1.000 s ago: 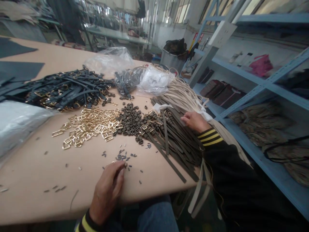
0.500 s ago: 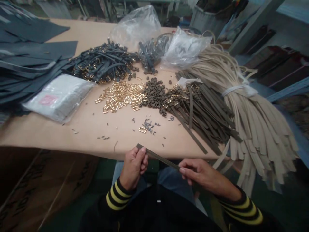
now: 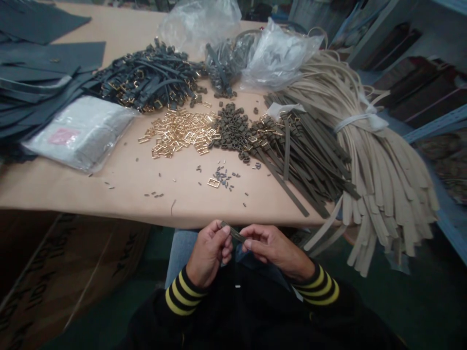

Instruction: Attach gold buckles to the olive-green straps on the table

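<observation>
- With 12 straight ahead of the hands, I have a short visible stretch of dark strap [image 3: 235, 233] at the centre, just off the near edge of the table [image 3: 109, 194].
- The left hand [image 3: 209, 248] pinches its upper end between thumb and fingers; the right hand [image 3: 275, 248] grips it lower, toward 4 o'clock. I judge that two-point hold keeps it steady and facing me; any rest is hidden.
- Near 11, one loose buckle [image 3: 213, 183] lies beside small dark pieces [image 3: 222, 175], probably kept apart for easy reach.
- The buckle pile [image 3: 175, 131] sits at 11, the loops [image 3: 233, 126] at 12 and the brown straps [image 3: 314, 150] at 1 to 2, seemingly sorted by kind within an arm's sweep.
- At 2 to 3, a white tie [image 3: 357, 121] gathers the beige strips [image 3: 394, 184], likely against spreading.
- Against half a second ago, the hands have closed together, shortening the span between them; the piles look unchanged.
</observation>
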The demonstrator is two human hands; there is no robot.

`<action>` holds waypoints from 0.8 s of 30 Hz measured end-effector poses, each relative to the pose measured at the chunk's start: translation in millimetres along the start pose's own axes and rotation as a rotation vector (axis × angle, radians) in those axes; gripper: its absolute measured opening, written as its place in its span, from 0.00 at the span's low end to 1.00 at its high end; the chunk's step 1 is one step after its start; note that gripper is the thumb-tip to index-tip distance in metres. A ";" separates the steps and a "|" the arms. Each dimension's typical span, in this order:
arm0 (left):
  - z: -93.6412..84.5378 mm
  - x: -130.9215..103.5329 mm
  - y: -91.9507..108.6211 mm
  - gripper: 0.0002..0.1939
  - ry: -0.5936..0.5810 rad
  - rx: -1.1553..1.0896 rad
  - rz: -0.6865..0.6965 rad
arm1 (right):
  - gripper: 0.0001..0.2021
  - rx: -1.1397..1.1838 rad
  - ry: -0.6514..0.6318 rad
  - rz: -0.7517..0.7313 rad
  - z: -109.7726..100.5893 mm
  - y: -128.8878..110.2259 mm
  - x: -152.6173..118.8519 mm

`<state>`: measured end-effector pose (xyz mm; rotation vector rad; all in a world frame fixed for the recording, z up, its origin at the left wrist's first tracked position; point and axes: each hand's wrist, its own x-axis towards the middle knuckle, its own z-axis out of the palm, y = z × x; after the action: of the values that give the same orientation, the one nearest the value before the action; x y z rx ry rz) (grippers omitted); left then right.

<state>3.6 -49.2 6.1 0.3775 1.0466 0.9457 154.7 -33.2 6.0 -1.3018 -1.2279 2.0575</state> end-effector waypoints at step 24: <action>-12.8 -9.7 11.4 0.11 -0.254 1.137 0.555 | 0.05 -0.120 -0.017 -0.069 8.0 -1.1 -1.9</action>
<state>-14.5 -52.7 13.0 1.7504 1.1821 0.6534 148.5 -37.6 9.2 -1.2778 -1.4037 1.9774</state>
